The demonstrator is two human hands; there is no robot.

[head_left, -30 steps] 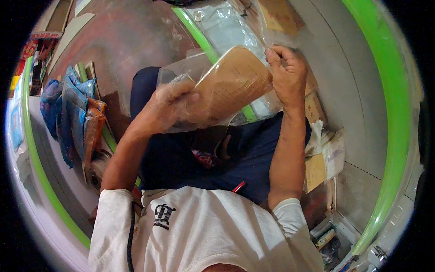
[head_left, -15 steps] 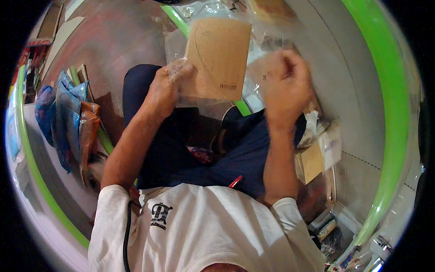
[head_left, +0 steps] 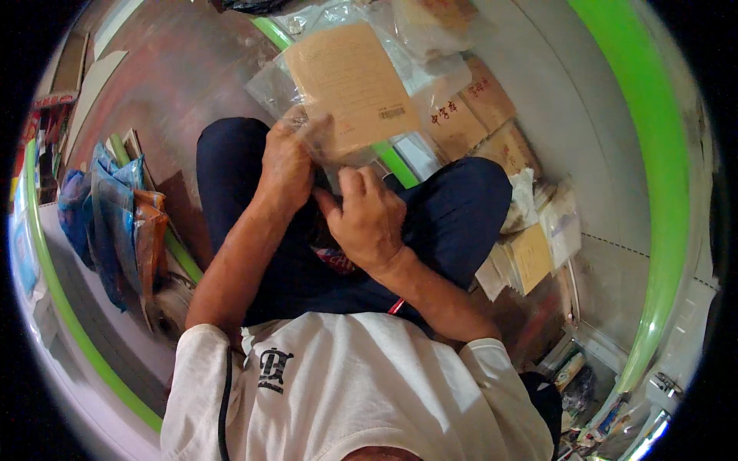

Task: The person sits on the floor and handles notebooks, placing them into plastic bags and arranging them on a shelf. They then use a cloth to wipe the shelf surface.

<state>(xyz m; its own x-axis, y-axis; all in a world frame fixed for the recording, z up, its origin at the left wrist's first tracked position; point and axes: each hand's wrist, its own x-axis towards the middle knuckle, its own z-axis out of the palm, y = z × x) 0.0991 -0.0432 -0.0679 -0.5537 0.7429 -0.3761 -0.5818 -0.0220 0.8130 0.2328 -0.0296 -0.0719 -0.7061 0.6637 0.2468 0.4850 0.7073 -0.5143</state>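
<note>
A tan paper exercise book (head_left: 357,84) sits inside a clear plastic bag (head_left: 269,88), tilted, above my knees. My left hand (head_left: 288,157) pinches the lower left corner of the bag and book, thumb on top. Just below the bag's lower edge, my right hand (head_left: 369,215) is closed with bent fingers; thumb and forefinger meet the plastic there, though the fingertips are partly hidden. Printed lines and a barcode show on the side of the book facing up.
Tan books (head_left: 453,127) in plastic lie beyond my right knee, with another wrapped stack (head_left: 438,23) farther off. Smaller yellowish booklets (head_left: 530,257) lie to the right. Blue and orange plastic packages (head_left: 123,215) stand left. Green edging (head_left: 661,154) curves along the right.
My right hand has come down and left from beside the book to the bag's lower edge. The book has shifted left and tilted, and my left hand still grips it.
</note>
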